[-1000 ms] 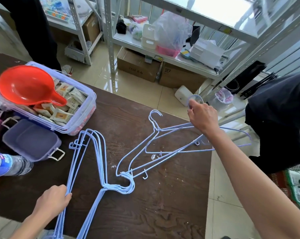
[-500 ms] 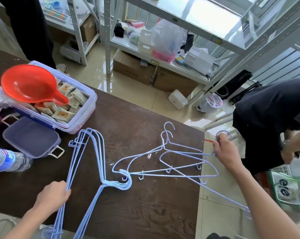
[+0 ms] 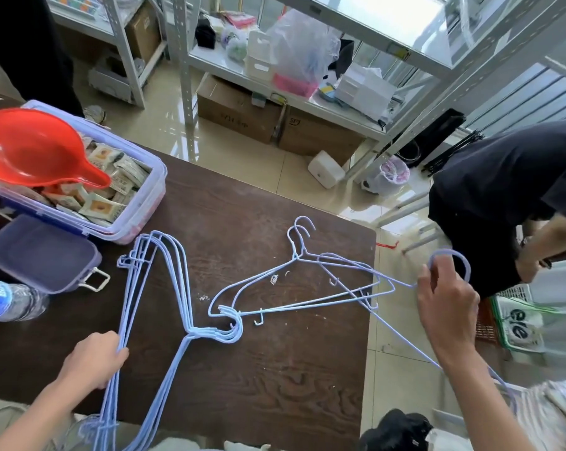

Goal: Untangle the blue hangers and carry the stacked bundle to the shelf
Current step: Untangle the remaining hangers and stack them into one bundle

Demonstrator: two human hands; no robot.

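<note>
A stacked bundle of blue wire hangers lies on the dark wooden table, hooks pointing right at mid-table. My left hand grips the bundle's long bars near the front edge. Two or three loose blue hangers lie tangled to the right, their left ends caught in the bundle's hooks. Beyond the table's right edge, my right hand pinches the hook of one blue hanger whose wire runs back into the tangle and down past my forearm.
A clear bin of packets with a red scoop sits at the table's left, beside a purple lid and a water bottle. White metal shelves stand behind. A person in black bends at the right.
My right hand has slid from the hangers' bar out past the table's right edge, dragging the loose hangers right and taking one by its hook. The left hand stays on the bundle.
</note>
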